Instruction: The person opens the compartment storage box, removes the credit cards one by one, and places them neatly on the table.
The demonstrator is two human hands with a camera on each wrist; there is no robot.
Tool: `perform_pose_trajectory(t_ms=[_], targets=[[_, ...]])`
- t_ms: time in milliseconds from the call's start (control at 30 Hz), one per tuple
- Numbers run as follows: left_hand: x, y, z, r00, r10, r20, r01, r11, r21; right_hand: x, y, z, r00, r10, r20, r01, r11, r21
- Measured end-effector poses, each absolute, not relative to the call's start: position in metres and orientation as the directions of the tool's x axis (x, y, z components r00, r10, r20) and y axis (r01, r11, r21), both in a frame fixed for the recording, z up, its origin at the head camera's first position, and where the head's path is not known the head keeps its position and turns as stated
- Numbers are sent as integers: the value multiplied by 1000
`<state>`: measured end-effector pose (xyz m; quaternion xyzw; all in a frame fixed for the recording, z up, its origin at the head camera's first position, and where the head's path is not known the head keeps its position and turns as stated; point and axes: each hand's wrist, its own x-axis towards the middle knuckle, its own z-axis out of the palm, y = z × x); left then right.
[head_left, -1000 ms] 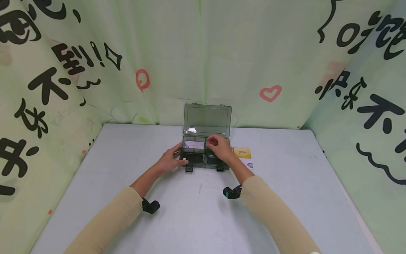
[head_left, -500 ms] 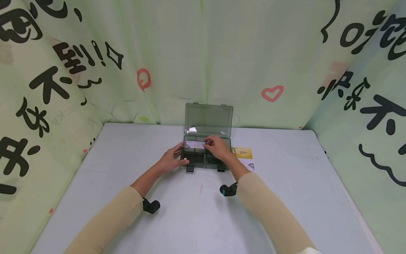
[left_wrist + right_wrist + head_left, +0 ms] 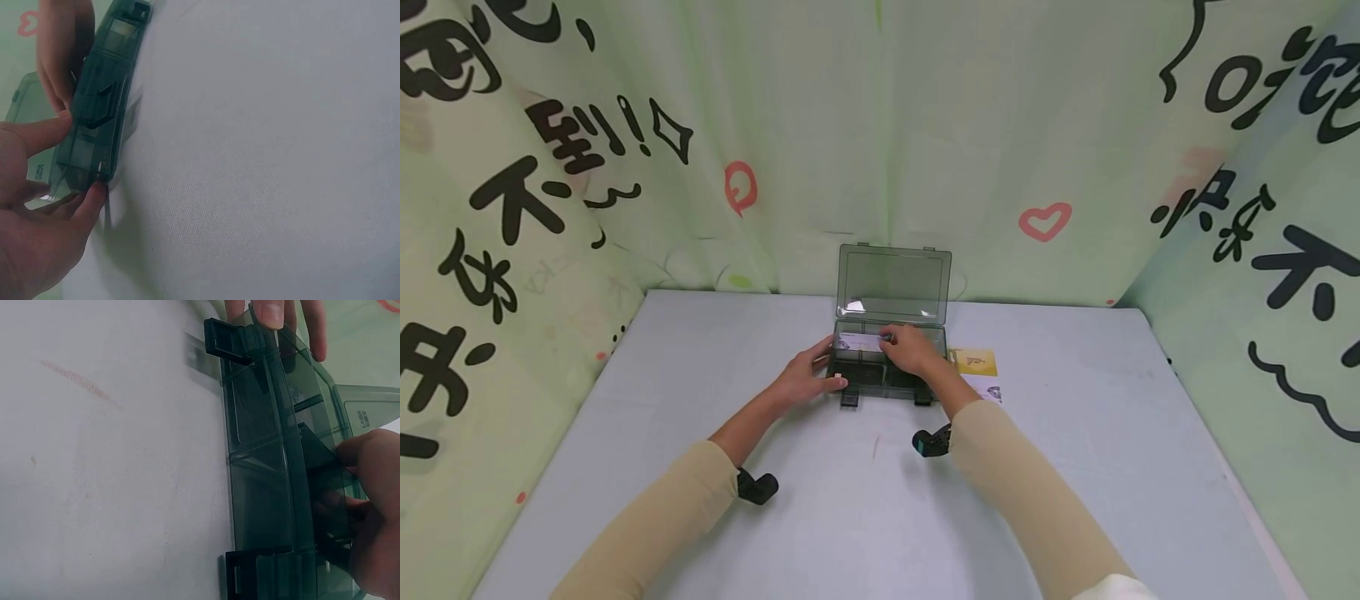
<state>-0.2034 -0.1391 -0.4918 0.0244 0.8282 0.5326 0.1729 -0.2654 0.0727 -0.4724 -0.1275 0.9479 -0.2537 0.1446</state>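
A dark translucent compartment box (image 3: 865,390) sits at the back middle of the table, its lid (image 3: 891,283) raised behind it. My left hand (image 3: 801,379) grips the box's left end, thumb on the top edge and fingers along the side. Across the back left compartments lies a white and purple card (image 3: 857,342). My right hand (image 3: 910,350) reaches into the box with curled fingers, fingertips right at the card's right end. In the right wrist view, a dark slanted panel (image 3: 322,450) stands beside these fingers; I cannot tell whether they pinch anything.
Right of the box lie a yellow card (image 3: 976,360) and a white card (image 3: 991,390), partly hidden by the right forearm. Two latches (image 3: 849,399) hang at the box's front. A printed curtain (image 3: 805,167) closes off the back and sides of the table (image 3: 850,508).
My right hand has shifted left within the box, from beyond the card's right end to right at it. The left hand keeps its hold on the box.
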Motion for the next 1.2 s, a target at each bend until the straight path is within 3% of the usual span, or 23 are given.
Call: perform_pose_trajectory(t_ms=[667, 933, 1200], targets=[[-203, -139, -494, -942, 234, -242, -122, 432, 894, -270, 70, -471, -900, -316, -301, -143, 865, -480], [-203, -139, -494, -943, 231, -240, -121, 435, 892, -270, 71, -477, -919, -301, -256, -141, 855, -499], [-203, -140, -493, -944, 225, -243, -124, 443, 888, -270, 73, -480, -939, -297, -172, -134, 778, -613]])
